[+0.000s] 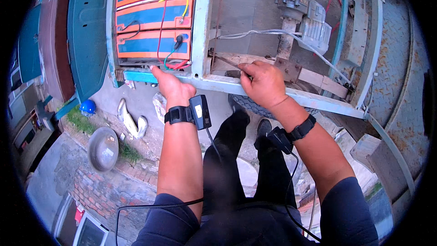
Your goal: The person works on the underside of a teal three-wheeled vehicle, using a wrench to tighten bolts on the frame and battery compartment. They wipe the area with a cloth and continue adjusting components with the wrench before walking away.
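Batteries (145,16) housed in the frame (203,27), work beside them seemingly midway

The pale-blue frame is the largest thing, its near rail running past the fingers of both hands. Beyond the left fingers, at least three orange-and-blue batteries sit row on row inside it, so that part looks done. Beyond the right fingers and further right is a grey motor unit (314,25). The left hand (174,86) lies at the near rail, thumb extended; its other fingers are mostly hidden, so I cannot tell how open they are or whether they grip. The right hand (265,82) has its fingers curled closed on a slim dark rod (227,60), which slants leftward from them to the frame's upright; that spot seems the unfinished part. Beyond the left fingers, a yellow wire (187,4) already reaches a battery terminal; whether all wiring is complete is unclear
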{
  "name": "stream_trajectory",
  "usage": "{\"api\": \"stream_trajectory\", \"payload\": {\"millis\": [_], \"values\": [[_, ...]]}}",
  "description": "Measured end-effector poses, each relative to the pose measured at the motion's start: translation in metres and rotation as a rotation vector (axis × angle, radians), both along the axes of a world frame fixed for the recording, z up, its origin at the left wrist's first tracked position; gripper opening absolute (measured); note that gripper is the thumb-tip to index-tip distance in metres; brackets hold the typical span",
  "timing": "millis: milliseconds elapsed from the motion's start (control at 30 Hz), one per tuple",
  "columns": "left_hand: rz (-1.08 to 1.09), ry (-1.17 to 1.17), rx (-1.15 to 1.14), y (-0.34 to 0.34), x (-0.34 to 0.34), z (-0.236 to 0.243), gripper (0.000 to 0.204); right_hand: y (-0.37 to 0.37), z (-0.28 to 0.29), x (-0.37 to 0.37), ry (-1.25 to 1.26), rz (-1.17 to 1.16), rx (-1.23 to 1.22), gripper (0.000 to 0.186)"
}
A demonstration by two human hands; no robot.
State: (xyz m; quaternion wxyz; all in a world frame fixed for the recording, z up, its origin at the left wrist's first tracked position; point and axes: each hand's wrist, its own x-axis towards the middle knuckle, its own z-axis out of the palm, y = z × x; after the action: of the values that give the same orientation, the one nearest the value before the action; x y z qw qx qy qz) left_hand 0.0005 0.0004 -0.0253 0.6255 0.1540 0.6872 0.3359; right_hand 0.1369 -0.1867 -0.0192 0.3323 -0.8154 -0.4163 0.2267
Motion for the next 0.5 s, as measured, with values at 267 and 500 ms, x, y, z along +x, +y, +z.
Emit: {"api": "stream_trajectory", "payload": {"millis": [267, 500], "values": [[0.034, 0.075, -0.096, -0.001, 0.005, 0.007, 0.071, 0.000, 0.006, 0.004, 0.044, 0.003, -0.009, 0.018], [0.018, 0.174, -0.124, 0.007, -0.007, -0.009, 0.063, 0.014, 0.026, -0.003, 0.058, -0.019, -0.149, 0.016]]}}
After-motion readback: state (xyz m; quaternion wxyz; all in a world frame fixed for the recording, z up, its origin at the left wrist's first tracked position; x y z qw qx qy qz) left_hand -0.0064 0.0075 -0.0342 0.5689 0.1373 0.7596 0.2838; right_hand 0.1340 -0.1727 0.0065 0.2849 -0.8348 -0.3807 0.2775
